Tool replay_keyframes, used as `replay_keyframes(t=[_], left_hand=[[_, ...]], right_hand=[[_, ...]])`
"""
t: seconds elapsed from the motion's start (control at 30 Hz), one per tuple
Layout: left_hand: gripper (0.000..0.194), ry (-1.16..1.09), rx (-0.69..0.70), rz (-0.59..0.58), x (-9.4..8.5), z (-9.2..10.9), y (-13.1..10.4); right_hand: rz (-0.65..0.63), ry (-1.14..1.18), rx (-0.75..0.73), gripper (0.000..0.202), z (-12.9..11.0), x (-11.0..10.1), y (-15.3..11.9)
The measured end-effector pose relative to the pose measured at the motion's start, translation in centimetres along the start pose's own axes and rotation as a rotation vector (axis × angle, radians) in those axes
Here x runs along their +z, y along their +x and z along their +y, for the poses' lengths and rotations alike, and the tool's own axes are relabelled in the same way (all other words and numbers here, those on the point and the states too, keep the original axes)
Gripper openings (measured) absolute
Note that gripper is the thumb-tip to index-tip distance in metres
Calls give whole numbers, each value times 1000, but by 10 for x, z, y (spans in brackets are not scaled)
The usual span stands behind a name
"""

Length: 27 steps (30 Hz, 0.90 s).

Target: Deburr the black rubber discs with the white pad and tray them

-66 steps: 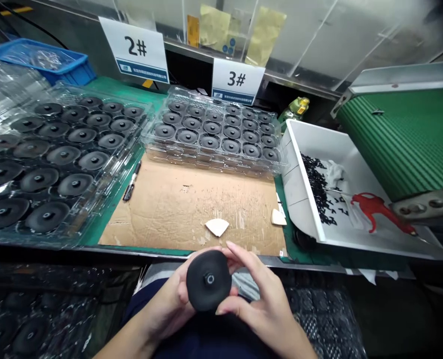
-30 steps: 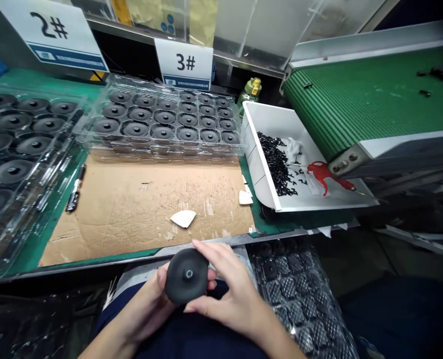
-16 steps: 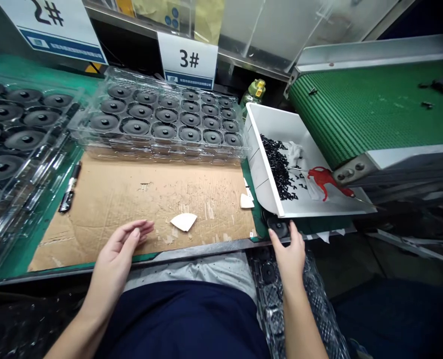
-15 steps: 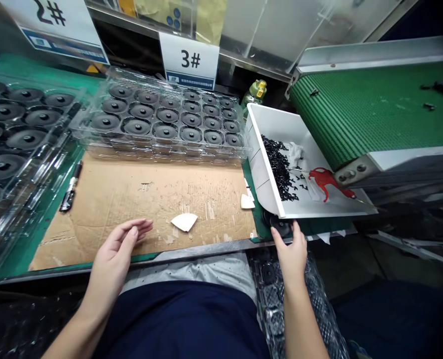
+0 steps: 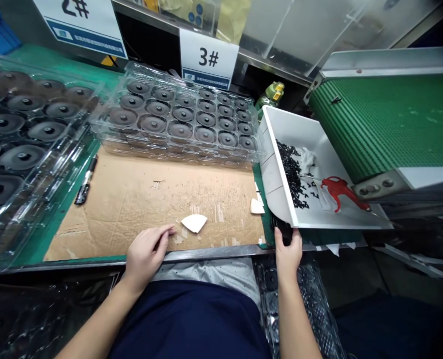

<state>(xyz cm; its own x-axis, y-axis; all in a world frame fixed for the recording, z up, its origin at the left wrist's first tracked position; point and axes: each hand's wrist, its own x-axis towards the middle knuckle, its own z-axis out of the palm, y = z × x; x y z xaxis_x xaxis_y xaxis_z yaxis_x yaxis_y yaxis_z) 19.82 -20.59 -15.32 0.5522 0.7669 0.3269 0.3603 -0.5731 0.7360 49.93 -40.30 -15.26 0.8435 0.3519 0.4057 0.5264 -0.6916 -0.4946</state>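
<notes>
My right hand (image 5: 289, 252) is at the front edge of the table, below the corner of the white bin (image 5: 275, 174). Its thumb and fingers close around dark round discs (image 5: 282, 230), partly covered by the bin's rim; how many it grips I cannot tell. My left hand (image 5: 148, 254) hovers by the near edge of the cardboard sheet (image 5: 131, 199), palm inward, fingers loosely bent, a gap between thumb and forefinger and nothing visible in it. Just beyond its fingertips lies a white fan-shaped piece (image 5: 194, 223).
Clear trays of black discs (image 5: 182, 114) stand behind the cardboard, more trays (image 5: 23, 129) at left. Small black parts (image 5: 292, 172) and a red-handled tool (image 5: 335, 188) lie in the bin. A green conveyor (image 5: 397, 119) is at right, a marker (image 5: 86, 180) at left.
My left hand has moved right, closer to the white fan-shaped piece. My right hand has stayed at the dark discs, its fingers closer in around them. The view has shifted slightly.
</notes>
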Motion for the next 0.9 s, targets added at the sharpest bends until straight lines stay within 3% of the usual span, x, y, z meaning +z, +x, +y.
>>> replay_keyframes(t=[0.2,0.47,0.9], left_hand=[[22,61,68,-8,1,-1,0],[22,88,82,-3,0,1,1],[22,94,88,-10,0,2,1]], right_hand=[[53,-65,-20,59,6,12,7],[16,-145,-3,45,13,18,18],[-57,-143,42,68,12,7,15]])
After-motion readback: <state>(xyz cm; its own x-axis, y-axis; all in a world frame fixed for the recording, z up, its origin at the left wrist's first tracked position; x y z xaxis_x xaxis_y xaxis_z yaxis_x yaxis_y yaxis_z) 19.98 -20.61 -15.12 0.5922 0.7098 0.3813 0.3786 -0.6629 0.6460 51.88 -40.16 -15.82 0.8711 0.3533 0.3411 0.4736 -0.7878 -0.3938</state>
